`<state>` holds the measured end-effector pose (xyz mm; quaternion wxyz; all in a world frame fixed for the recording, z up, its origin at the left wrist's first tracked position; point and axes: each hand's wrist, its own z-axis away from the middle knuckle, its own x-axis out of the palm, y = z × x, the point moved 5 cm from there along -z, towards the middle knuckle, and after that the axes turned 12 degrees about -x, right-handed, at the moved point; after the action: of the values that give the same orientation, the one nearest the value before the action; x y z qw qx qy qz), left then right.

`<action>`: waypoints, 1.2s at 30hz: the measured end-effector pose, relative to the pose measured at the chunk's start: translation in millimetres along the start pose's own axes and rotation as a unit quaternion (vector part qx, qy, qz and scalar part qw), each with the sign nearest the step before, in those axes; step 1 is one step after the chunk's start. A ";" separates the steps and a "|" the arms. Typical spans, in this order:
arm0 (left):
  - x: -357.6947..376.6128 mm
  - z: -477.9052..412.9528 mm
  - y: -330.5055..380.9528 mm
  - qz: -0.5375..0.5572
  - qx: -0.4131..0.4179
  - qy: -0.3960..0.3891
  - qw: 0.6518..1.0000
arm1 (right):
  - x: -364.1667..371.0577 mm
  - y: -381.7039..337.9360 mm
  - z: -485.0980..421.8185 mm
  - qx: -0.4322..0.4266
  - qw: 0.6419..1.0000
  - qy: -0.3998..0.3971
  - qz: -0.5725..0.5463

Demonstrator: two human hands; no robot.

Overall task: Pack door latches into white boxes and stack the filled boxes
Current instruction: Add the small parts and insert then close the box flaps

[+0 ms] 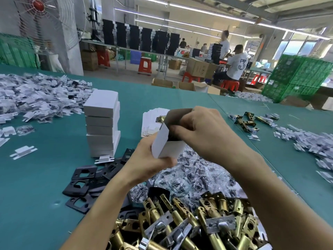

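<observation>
- Left hand (149, 160): fingers and thumb curled round the lower part of an open white box (163, 144), which it holds tilted above the table's (45, 177) near middle, clear of the surface.
- Right hand (203, 132): over the box's open top, fingertips curled into the mouth. Whether they pinch something inside cannot be told, as the opening is hidden by the hand.
- Box flap (180, 114) stands raised behind the right fingers.
- Brass latch (161, 118): its end shows at the far upper corner of the box, against the flap.
- Flat box blanks (148, 121): a small white pile just behind the held box.
- Stack of closed white boxes (102, 123): left of the hands at mid-table, several high, slightly uneven.
- Black strike plates (83, 183): scattered at the foot of the stack, towards the near edge.
- Clear bags of small parts (194, 175): heap under the forearms.
- Pile of brass latches (189, 224): at the near edge, below both arms.
- White packets (36, 95): large heap at the far left corner. A second heap (315, 147) lies along the right edge.
- Loose latches (249, 121): a few to the right of the hands, apart from the main pile.
</observation>
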<state>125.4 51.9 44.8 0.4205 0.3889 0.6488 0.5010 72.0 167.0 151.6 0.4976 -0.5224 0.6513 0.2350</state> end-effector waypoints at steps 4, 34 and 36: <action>-1.0 1.1 0.1 0.027 -0.016 0.005 1.000 | -0.8 -6.4 5.3 -0.094 0.995 -0.019 0.000; 14.8 9.3 -2.0 0.158 -0.079 -0.131 0.976 | 37.3 42.0 43.1 -0.034 0.865 0.113 -0.487; 15.8 6.2 -4.1 0.131 -0.070 -0.116 0.982 | 41.0 49.9 43.7 -0.028 0.873 0.115 -0.473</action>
<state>125.4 67.8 37.4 0.4498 0.4954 0.5024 0.5476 45.6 201.9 87.1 0.4560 -0.8052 0.3720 -0.0725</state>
